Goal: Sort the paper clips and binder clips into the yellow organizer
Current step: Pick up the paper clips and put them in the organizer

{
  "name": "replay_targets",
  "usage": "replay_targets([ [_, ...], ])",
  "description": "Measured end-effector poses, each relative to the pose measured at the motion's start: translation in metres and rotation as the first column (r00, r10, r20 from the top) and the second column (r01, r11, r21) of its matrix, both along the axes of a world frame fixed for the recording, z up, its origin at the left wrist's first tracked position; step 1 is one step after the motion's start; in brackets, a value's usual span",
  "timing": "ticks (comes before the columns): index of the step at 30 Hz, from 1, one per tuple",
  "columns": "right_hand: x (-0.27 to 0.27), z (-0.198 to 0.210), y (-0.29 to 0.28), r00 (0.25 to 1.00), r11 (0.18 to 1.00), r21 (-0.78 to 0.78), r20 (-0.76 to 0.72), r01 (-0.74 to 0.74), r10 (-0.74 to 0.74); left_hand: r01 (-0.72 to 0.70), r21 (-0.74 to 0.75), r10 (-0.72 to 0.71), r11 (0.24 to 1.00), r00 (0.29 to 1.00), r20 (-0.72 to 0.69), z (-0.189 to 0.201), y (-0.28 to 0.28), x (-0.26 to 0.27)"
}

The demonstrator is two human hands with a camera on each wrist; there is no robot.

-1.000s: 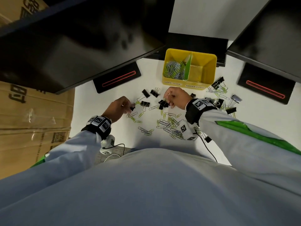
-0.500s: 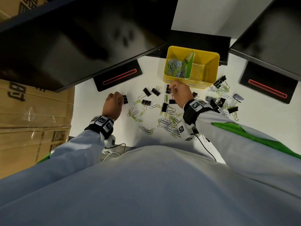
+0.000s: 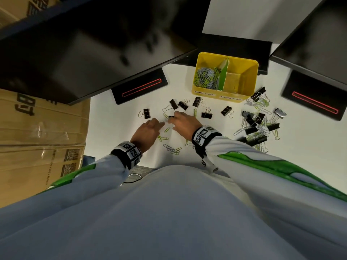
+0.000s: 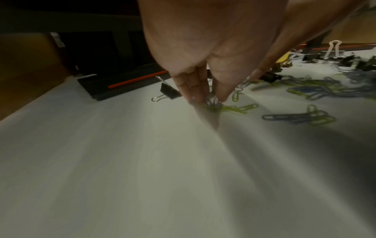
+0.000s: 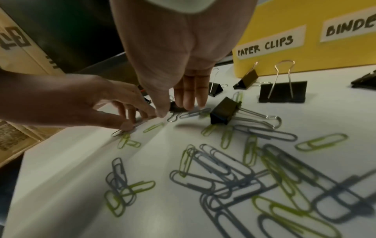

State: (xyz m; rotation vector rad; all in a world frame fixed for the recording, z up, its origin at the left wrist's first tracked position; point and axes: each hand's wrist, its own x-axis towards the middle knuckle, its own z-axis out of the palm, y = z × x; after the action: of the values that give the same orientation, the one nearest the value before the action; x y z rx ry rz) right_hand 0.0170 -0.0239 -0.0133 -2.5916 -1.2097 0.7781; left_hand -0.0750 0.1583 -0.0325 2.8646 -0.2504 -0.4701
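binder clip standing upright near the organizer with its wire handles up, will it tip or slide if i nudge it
The upright binder clip rests on its flat back, so it probably slides rather than tips on the smooth white table. Its thin wire handles rise high; a push there may topple it. It looks small and likely light.

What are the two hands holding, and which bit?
The left hand pinches paper clips at their upper ends. The right hand touches a black binder clip; a real grip cannot be told.

Top: pale grey-blue long-sleeve garment [image 3: 169,212] w/ bright green stripes along both sleeves.
Wrists: black band on each, white tiles w/ black square-code markers, left [image 3: 127,152] & right [image 3: 203,135].
Cable: thin black lead [image 3: 131,180] below left band.
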Motion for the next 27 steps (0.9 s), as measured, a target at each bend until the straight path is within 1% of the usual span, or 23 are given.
replay_targets([
  [3,0.007,-0.007,-0.009,0.998,0.998,0.001,-0.024,0.066,-0.066,0.019,-0.106,-0.026,0.994,0.998,-0.060,0.000,-0.001,-0.013],
  [4,0.011,-0.008,-0.014,0.995,0.995,0.017,-0.034,0.095,-0.094,-0.013,-0.125,0.003,0.992,0.997,-0.081,0.001,0.001,-0.014],
  [7,0.024,-0.005,-0.024,0.981,0.979,0.069,-0.057,0.191,-0.187,-0.175,-0.130,0.150,0.976,0.972,-0.180,0.003,0.012,-0.012],
  [8,0.026,-0.004,-0.026,0.976,0.974,0.077,-0.064,0.215,-0.210,-0.202,-0.136,0.172,0.970,0.963,-0.205,0.004,0.013,-0.011],
  [10,0.030,0.000,-0.031,0.963,0.962,0.067,-0.081,0.263,-0.258,-0.203,-0.156,0.164,0.967,0.958,-0.234,0.004,0.003,-0.008],
  [12,0.032,0.005,-0.039,0.942,0.944,0.044,-0.096,0.326,-0.321,-0.157,-0.170,0.112,0.973,0.962,-0.251,0.004,-0.018,0.001],
  [14,0.029,0.008,-0.049,0.932,0.932,0.057,-0.089,0.358,-0.352,-0.103,-0.176,0.059,0.979,0.970,-0.236,0.004,-0.039,0.010],
  [15,0.028,0.010,-0.053,0.931,0.929,0.080,-0.072,0.362,-0.357,-0.097,-0.180,0.060,0.979,0.978,-0.201,0.005,-0.044,0.016],
  [17,0.022,0.010,-0.059,0.938,0.933,0.104,-0.026,0.346,-0.345,-0.131,-0.171,0.117,0.977,0.989,-0.090,0.007,-0.042,0.023],
  [19,0.016,0.009,-0.062,0.959,0.958,0.037,-0.004,0.285,-0.285,-0.170,-0.151,0.169,0.974,0.985,-0.017,0.005,-0.030,0.026],
  [20,0.013,0.007,-0.063,0.970,0.970,-0.019,-0.003,0.243,-0.243,-0.163,-0.133,0.163,0.978,0.987,-0.015,0.004,-0.025,0.026],
  [21,0.009,0.005,-0.063,0.979,0.977,-0.063,-0.004,0.203,-0.204,-0.130,-0.113,0.127,0.985,0.991,-0.032,0.002,-0.022,0.025],
  [23,0.006,0.002,-0.063,0.984,0.980,-0.097,-0.001,0.175,-0.176,-0.007,-0.091,0.001,0.996,0.998,-0.066,-0.001,-0.026,0.023],
  [25,0.007,0.001,-0.065,0.977,0.974,-0.086,-0.011,0.210,-0.212,0.098,-0.106,-0.107,0.990,0.991,-0.085,-0.002,-0.038,0.022],
  [27,0.011,0.004,-0.071,0.962,0.961,-0.065,-0.031,0.269,-0.271,0.140,-0.127,-0.152,0.982,0.984,-0.089,-0.004,-0.051,0.025],
])
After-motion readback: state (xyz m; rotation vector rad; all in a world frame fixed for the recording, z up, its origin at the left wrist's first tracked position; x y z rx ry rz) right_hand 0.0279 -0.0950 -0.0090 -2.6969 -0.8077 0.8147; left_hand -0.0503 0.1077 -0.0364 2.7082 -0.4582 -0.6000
